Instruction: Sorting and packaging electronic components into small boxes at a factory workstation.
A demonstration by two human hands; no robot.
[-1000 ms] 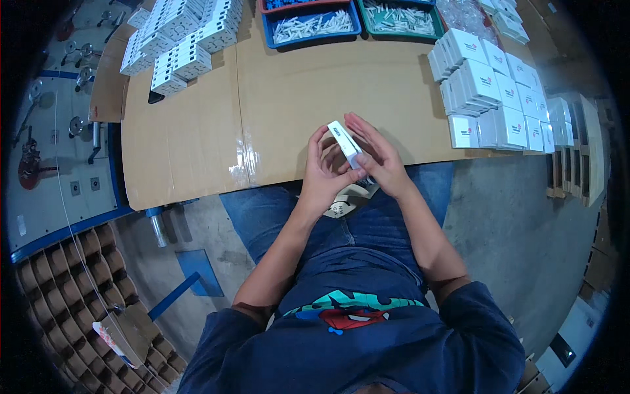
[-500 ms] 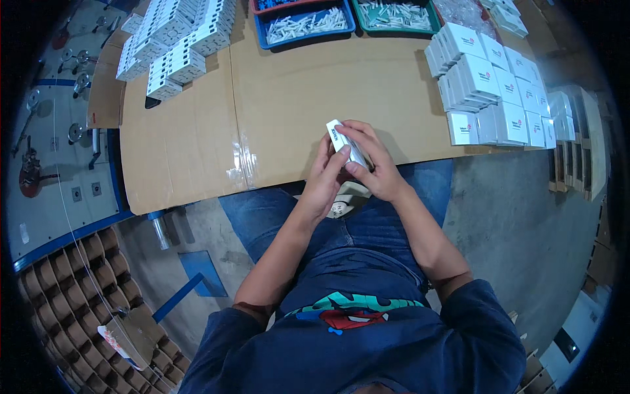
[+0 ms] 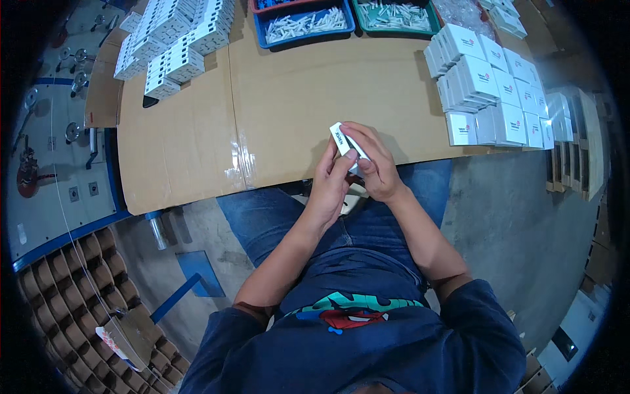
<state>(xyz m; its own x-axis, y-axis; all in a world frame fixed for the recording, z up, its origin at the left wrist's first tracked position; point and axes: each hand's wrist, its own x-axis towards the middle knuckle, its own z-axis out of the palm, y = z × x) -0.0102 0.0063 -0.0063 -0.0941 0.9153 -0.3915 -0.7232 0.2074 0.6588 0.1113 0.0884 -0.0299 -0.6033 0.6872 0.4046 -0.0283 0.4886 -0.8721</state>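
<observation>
A small white box [image 3: 340, 139] with dark print along its narrow side is held between both hands, tilted, just over the front edge of the cardboard-covered table [image 3: 184, 144]. My left hand [image 3: 330, 184] grips its near left side, the thumb pressed on it. Around the right side and far end wrap the fingers of my right hand [image 3: 380, 167], with that thumb close to the left one. Fingers hide much of the box, so whether anything else lies between them cannot be seen.
White slotted housings [image 3: 172, 69] are stacked at the far left. Blue [image 3: 266, 41] and green [image 3: 433, 27] trays of small white pieces stand at the back. Stacked white boxes [image 3: 482, 79] fill the right side, beside a clear plastic bag [image 3: 466, 14]. A cardboard divider grid [image 3: 72, 282] lies lower left.
The box has turned slightly in my hands, so its printed narrow side shows more. My left thumb has shifted a little to the right; both hands keep their hold.
</observation>
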